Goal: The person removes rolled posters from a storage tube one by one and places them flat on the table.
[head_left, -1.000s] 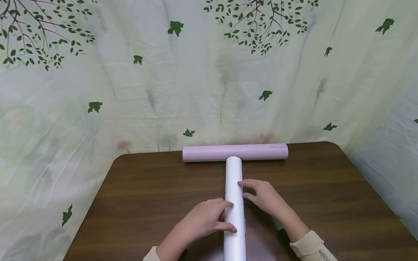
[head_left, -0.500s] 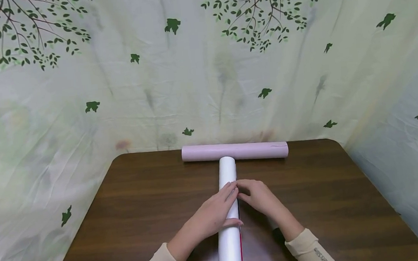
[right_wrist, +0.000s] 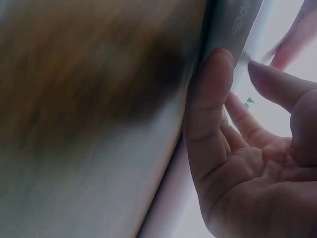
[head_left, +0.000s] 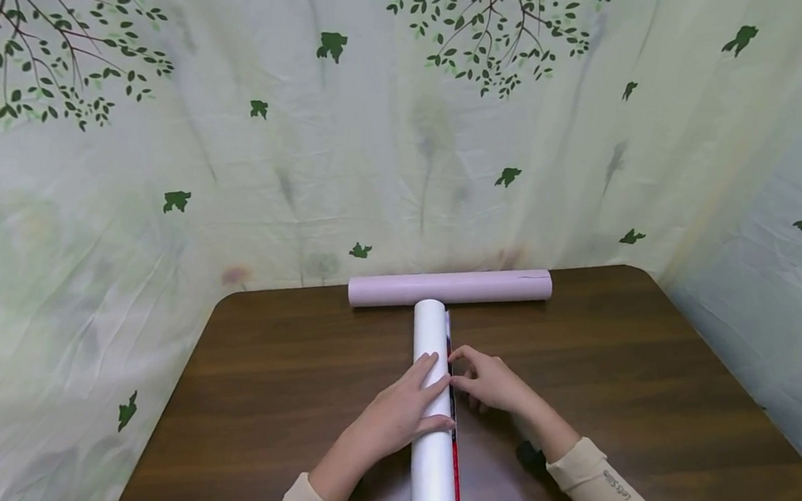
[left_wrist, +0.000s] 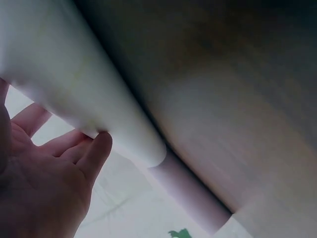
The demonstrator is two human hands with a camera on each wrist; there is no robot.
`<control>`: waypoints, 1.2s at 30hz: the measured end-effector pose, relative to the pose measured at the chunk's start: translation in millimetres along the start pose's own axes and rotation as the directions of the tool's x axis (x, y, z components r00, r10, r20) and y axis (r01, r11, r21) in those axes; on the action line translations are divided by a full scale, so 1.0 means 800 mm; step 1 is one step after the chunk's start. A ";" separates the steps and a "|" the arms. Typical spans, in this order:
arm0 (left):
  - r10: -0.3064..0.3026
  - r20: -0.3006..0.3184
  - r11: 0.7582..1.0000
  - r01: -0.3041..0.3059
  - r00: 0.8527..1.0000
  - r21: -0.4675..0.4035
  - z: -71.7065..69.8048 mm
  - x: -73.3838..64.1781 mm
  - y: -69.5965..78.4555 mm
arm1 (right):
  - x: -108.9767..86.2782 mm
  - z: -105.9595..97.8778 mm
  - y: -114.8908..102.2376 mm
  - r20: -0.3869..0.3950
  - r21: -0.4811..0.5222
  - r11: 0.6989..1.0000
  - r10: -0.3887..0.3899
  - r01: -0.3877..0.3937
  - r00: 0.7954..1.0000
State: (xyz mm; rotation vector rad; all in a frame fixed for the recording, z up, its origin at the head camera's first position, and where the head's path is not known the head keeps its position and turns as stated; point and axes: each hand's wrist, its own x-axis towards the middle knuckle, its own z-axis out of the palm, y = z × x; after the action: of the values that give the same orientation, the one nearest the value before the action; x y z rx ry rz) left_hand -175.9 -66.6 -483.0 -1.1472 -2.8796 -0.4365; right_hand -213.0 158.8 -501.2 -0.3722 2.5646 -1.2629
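Note:
A long white roll lies lengthwise on the wooden table. Along its right side shows a narrow printed strip in red and black. My left hand rests across the top of the roll, fingers spread and thumb lying over it. At the strip, the fingertips of my right hand touch the roll's edge, thumb and forefinger apart. In the right wrist view one fingertip presses beside faint lettering on the edge. The left wrist view shows the fingers at the roll's far side.
A pale pink roll lies crosswise at the table's back edge, close behind the white roll's far end. Around the dark brown table hangs a curtain printed with leaves and branches. A small dark object shows under the right wrist.
The white roll has turned and shifted slightly left, and more of the printed strip shows on its right side. My left hand first reached further over it, then drew back left.

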 end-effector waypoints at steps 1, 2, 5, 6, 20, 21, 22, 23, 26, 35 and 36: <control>-0.010 0.003 1.000 0.010 1.000 -0.011 0.000 -0.001 0.000 | 0.000 0.002 -0.001 0.008 -0.001 1.000 0.000 0.000 1.000; -0.019 0.003 1.000 0.019 1.000 -0.019 0.000 -0.002 0.000 | -0.001 0.003 -0.002 0.017 -0.004 1.000 0.001 -0.001 1.000; -0.038 0.003 0.998 0.038 0.999 -0.044 0.001 -0.004 -0.001 | -0.002 0.008 -0.004 0.048 -0.014 1.000 0.011 -0.010 0.999; -0.042 0.000 0.998 0.042 0.999 -0.053 0.002 -0.005 -0.001 | -0.002 0.009 -0.005 0.060 -0.018 1.000 0.017 -0.016 0.998; -0.047 -0.069 0.999 0.045 0.996 -0.029 0.010 0.001 0.003 | -0.005 0.024 -0.006 0.148 0.070 0.997 0.027 -0.038 0.989; -0.032 -0.083 0.999 0.032 0.996 0.001 0.011 0.002 0.003 | -0.005 0.024 -0.005 0.142 0.067 0.997 0.028 -0.038 0.989; -0.021 -0.094 0.999 0.024 0.995 0.031 0.012 0.004 0.004 | -0.005 0.024 -0.005 0.138 0.065 0.997 0.030 -0.039 0.990; -0.011 -0.102 0.998 0.017 0.995 0.064 0.012 0.005 0.004 | -0.005 0.023 -0.004 0.136 0.059 0.997 0.034 -0.043 0.990; -0.004 -0.097 0.990 0.018 0.995 0.138 0.010 0.006 0.006 | -0.005 0.020 -0.003 0.140 0.042 0.998 0.049 -0.055 0.989; 0.045 -0.064 0.978 -0.031 0.997 0.207 -0.005 0.012 -0.002 | -0.011 0.001 0.003 0.137 -0.007 0.994 0.111 -0.111 0.984; 0.045 -0.063 0.979 -0.032 0.997 0.200 -0.004 0.012 -0.003 | -0.012 -0.001 0.004 0.135 -0.006 0.993 0.117 -0.117 0.984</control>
State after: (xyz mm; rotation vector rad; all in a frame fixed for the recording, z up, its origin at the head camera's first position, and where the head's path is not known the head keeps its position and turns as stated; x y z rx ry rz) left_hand -185.2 -62.5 -479.1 -1.1304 -2.7619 -0.1770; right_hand -204.5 164.2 -502.1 -0.2911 2.4329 -1.1582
